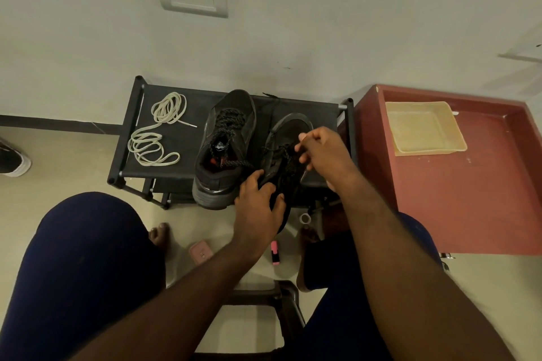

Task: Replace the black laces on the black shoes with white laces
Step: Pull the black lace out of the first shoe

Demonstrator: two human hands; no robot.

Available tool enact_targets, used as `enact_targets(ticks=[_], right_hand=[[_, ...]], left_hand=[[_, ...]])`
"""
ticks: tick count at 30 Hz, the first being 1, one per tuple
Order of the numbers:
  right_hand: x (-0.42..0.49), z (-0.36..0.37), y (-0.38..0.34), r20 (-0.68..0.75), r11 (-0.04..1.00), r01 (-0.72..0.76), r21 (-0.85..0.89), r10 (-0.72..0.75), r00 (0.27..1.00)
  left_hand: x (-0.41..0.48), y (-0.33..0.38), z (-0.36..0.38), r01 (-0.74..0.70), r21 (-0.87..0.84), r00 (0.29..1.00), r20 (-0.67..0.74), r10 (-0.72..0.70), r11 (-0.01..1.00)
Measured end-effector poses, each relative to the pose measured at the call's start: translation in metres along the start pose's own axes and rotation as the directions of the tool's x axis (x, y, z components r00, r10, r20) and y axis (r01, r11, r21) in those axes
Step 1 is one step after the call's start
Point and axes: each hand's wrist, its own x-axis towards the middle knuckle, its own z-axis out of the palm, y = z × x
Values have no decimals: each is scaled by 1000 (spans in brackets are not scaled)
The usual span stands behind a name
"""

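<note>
Two black shoes stand on a low black rack (pixel 181 142). The left shoe (pixel 225 143) is upright with its black speckled lace still threaded. The right shoe (pixel 289 152) leans toward me. My left hand (pixel 258 205) grips the right shoe at its heel and collar. My right hand (pixel 322 152) pinches the black lace (pixel 278 152) over the shoe's eyelets. A loose end of black lace trails behind the shoes. Two coiled white laces (pixel 158 132) lie on the rack's left half.
A red-brown table (pixel 469 199) with a cream tray (pixel 422 129) stands right of the rack. On the floor lie a pink highlighter (pixel 274 252), a pink case (pixel 201 252) and a white ring (pixel 305 217). My knees and a dark stool frame fill the foreground.
</note>
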Motion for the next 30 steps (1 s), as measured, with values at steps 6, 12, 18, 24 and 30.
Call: enact_targets(ticks=[6,12,18,24,30], right_hand=[[-4,-15,4,-1,992,-106,74,106,994],[-16,-5,9,186,970,-112,-216,153,970],[-4,-6,1,-22,998,-64,-14,64,998],[-11,-9,11,192,965,-163,-208,203,960],[-4,0,10,46,973,9,-229,2,999]], left_hand=[[-2,-1,-2,9,-24,1000,-18,-10,1000],[0,2,-1,12,-23,999,-31,-13,1000],[-1,2,-4,0,-31,1000,-11,0,1000],[0,1,-4,0,-13,1000,-9,0,1000],[1,2,-4,10,-22,1000,-22,-10,1000]])
